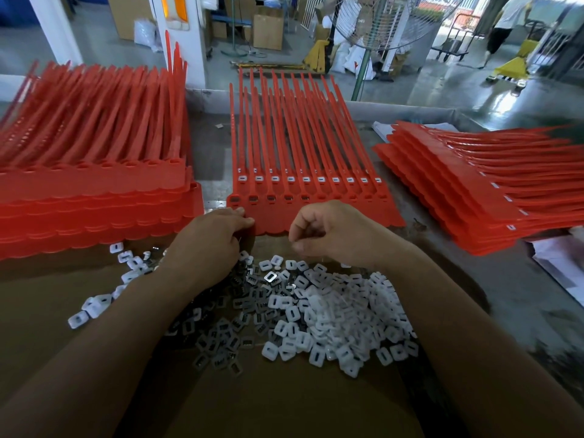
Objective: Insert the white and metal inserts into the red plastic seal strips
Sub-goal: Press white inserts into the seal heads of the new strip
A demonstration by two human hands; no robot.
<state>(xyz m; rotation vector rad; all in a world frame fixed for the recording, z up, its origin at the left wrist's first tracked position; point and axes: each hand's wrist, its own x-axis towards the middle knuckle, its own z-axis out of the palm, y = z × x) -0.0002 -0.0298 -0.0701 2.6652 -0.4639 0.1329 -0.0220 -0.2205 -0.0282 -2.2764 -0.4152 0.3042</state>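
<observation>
Brown cardboard [284,406] lies flat nearest, bearing two loose heaps that mingle where they meet.
- White inserts [341,317]: small rounded plastic rectangles, each with a slot; right side, with a few strays far left.
- Metal inserts [227,336]: thin grey slotted plates, shiny; left of centre.
- Left hand [208,238]: fingers curled, thumb and fingertips pinching the near left edge of the middle seal strips.
- Right hand [331,232]: fingers curled in, thumb against forefinger, just over the same near edge; whether it holds an insert cannot be told.
- Middle seal strips [303,137]: red plastic, joined side by side, flat scalloped tabs nearest and long thin tails running away. One row of sockets holds white inserts; the nearer row looks dark, contents too small to tell.
- Left stack [94,184]: red strips, thickly piled.
- Right stack [458,191]: red strips, fanned, white inserts showing along one edge.
- Grey table [474,295]: worn, mottled surface.
- Standing fan [388,23]: wire cage, beyond the table.
</observation>
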